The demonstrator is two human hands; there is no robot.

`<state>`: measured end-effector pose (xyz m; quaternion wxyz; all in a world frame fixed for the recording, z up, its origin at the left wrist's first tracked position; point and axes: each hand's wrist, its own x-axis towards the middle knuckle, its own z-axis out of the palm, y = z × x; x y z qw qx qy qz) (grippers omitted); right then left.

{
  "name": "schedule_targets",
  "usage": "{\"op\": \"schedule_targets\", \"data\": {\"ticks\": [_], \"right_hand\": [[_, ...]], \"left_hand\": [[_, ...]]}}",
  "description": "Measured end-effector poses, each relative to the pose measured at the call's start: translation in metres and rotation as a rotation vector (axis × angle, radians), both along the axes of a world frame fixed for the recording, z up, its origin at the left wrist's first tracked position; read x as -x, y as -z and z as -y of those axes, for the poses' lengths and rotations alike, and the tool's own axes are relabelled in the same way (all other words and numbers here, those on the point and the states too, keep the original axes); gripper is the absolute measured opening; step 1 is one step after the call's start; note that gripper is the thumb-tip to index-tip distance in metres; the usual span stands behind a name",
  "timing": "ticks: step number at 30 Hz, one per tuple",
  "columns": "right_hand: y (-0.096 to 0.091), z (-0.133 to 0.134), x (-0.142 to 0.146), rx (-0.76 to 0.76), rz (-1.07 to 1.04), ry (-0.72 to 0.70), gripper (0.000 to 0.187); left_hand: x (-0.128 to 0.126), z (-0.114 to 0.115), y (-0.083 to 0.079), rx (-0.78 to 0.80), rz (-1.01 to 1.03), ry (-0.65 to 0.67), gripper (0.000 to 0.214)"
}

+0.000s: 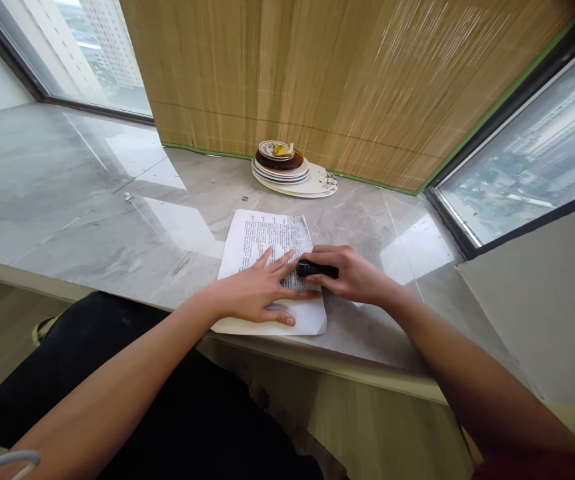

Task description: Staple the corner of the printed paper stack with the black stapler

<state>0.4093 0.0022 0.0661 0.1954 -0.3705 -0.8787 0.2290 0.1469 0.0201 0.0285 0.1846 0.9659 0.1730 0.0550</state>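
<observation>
A printed sheet of paper [257,240] lies near the front edge of the grey marble counter [92,200]. My left hand [260,293] rests flat on the paper, fingers stretched out and spread, pressing it down. My right hand [352,273] is closed around a small black object [316,269], perhaps a stapler or marker, held at the paper's right edge. The tip of that object touches the paper beside my left fingertips.
A stack of plates and a small bowl [287,170] stands at the back of the counter against a bamboo blind [342,80]. Windows [532,160] flank the blind on both sides. My dark-clothed lap [142,400] is below the counter edge.
</observation>
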Motion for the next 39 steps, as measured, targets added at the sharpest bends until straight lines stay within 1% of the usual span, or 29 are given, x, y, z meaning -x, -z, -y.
{"op": "schedule_targets", "data": {"ticks": [3,8,12,18,24,29,32,35,37,39], "right_hand": [[-0.001,0.000,0.000,0.002,0.000,-0.004,0.022],[-0.001,0.001,0.002,0.011,0.031,0.005,0.019],[0.001,-0.001,0.001,0.011,0.033,0.003,0.019],[0.005,-0.002,0.001,-0.006,0.026,-0.003,0.025],[0.001,0.000,0.004,0.002,0.054,0.018,0.023],[-0.002,0.003,0.006,0.008,0.114,0.061,0.019],[-0.001,0.005,0.010,-0.049,0.210,0.108,0.018],[0.002,0.008,0.018,-0.134,0.292,0.101,0.016],[0.004,0.008,0.022,-0.166,0.321,0.095,0.014],[0.005,0.005,0.021,-0.157,0.299,0.097,0.014]], "left_hand": [[-0.001,0.001,-0.002,-0.002,-0.039,-0.002,0.062],[-0.001,0.001,-0.003,0.009,-0.037,-0.006,0.062],[0.000,0.000,-0.001,0.009,-0.012,-0.005,0.060],[0.001,0.000,0.003,-0.003,0.040,0.006,0.060],[0.000,0.000,0.000,-0.024,-0.029,0.025,0.064],[-0.001,0.001,0.000,-0.005,-0.014,0.018,0.063],[0.000,0.000,0.002,0.018,0.006,0.012,0.063],[0.000,0.000,0.004,0.024,0.018,0.004,0.063],[0.001,-0.001,0.004,0.023,0.020,-0.001,0.062],[0.001,-0.001,0.003,0.024,0.023,0.003,0.062]]}}
